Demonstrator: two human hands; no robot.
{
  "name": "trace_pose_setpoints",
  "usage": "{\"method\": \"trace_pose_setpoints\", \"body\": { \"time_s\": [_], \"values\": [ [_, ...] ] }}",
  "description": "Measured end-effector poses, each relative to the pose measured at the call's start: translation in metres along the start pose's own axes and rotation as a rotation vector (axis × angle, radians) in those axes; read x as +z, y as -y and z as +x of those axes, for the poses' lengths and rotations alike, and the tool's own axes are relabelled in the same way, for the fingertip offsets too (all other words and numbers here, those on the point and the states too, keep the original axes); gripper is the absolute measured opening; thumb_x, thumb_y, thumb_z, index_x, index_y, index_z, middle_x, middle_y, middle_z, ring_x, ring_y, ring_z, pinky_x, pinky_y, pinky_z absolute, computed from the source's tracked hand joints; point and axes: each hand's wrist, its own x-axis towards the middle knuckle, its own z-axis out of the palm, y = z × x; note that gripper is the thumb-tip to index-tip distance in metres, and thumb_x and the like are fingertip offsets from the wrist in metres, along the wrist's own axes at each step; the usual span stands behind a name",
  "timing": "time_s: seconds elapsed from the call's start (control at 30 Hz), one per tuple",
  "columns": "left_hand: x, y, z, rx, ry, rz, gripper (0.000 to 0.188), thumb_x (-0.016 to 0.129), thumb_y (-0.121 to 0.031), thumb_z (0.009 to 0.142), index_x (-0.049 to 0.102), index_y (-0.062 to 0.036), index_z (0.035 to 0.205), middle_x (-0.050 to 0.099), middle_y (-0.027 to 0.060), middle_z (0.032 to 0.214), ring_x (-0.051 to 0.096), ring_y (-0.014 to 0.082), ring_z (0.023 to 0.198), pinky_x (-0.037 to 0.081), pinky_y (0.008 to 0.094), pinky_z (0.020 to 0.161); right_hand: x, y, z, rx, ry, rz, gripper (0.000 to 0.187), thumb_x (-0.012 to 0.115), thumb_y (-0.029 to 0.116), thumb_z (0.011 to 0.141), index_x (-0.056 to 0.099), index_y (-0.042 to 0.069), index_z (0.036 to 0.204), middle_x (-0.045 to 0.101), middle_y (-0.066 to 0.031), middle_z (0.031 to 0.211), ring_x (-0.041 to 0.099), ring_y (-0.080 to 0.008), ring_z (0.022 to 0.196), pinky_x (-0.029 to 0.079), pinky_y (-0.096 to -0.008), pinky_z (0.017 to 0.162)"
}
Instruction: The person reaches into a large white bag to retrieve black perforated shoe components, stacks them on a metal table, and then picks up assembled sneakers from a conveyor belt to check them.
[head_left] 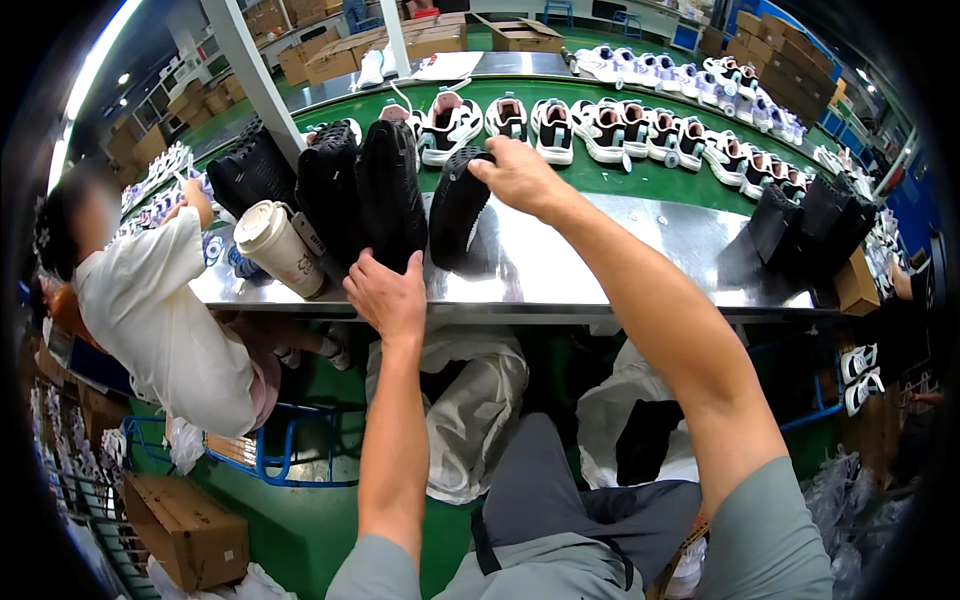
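Observation:
My right hand (525, 180) is closed on the far end of a black, sole-shaped bundle (460, 215), which looks like a stack of insoles with a pale lower edge. It stands on the metal bench (600, 255). Just left of it is a taller black insole stack (392, 190); my left hand (388, 298) grips its near end, thumb on one side and fingers on the other. Two more black stacks, one at the middle left (328, 185) and one farther left (250, 170), stand alongside. What lies under my fingertips is partly hidden.
A lidded paper cup (280, 248) stands left of the stacks. Behind the bench, a green conveyor (650, 185) carries black-and-white sneakers (605, 130). More black stacks (810, 225) stand at right. A person in a white shirt (165, 300) sits at left. White sacks (470, 420) hang below.

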Motion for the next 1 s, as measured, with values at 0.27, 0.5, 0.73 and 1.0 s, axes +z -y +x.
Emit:
{"method": "trace_pose_setpoints", "body": {
  "time_s": [0.27,0.5,0.73,1.0],
  "values": [
    [0.021,-0.056,-0.035,-0.014,0.215,-0.026,0.073,0.081,-0.044,0.077,0.057,0.0060,0.123,0.067,0.0217,0.110,0.060,0.0383,0.107,0.049,0.0461,0.092,0.007,0.039,0.009,-0.243,0.165,-0.307,0.022,0.058,0.014,0.092,0.067,-0.003,0.104,0.067,-0.0238,0.103,0.063,-0.0416,0.103,0.050,-0.0493,0.087],
    [0.039,-0.069,-0.027,-0.156,0.239,0.056,0.076,0.079,-0.054,0.076,0.058,0.0045,0.121,0.069,0.0224,0.108,0.066,0.0385,0.101,0.051,0.0469,0.088,-0.003,0.034,0.037,-0.312,0.282,-0.525,0.021,0.060,0.010,0.085,0.070,0.002,0.101,0.070,-0.0182,0.099,0.066,-0.0361,0.101,0.052,-0.0463,0.086],
    [0.032,-0.070,-0.012,-0.214,0.439,0.092,0.068,0.075,-0.056,0.077,0.063,0.0049,0.107,0.072,0.0221,0.097,0.070,0.0374,0.094,0.051,0.0458,0.090,0.003,0.034,0.030,-0.321,0.190,-0.408,0.022,0.062,0.018,0.093,0.070,0.005,0.109,0.071,-0.0172,0.103,0.065,-0.0375,0.103,0.051,-0.0448,0.089],
    [0.019,-0.058,-0.016,-0.091,0.551,0.266,0.065,0.069,-0.055,0.079,0.062,0.0052,0.102,0.071,0.0255,0.104,0.070,0.0392,0.100,0.055,0.0483,0.084,0.067,0.036,0.004,-0.276,-0.415,-0.099,0.025,0.072,0.025,0.085,0.065,0.001,0.086,0.067,-0.0198,0.083,0.066,-0.0374,0.083,0.055,-0.0448,0.076]
  ]
}}
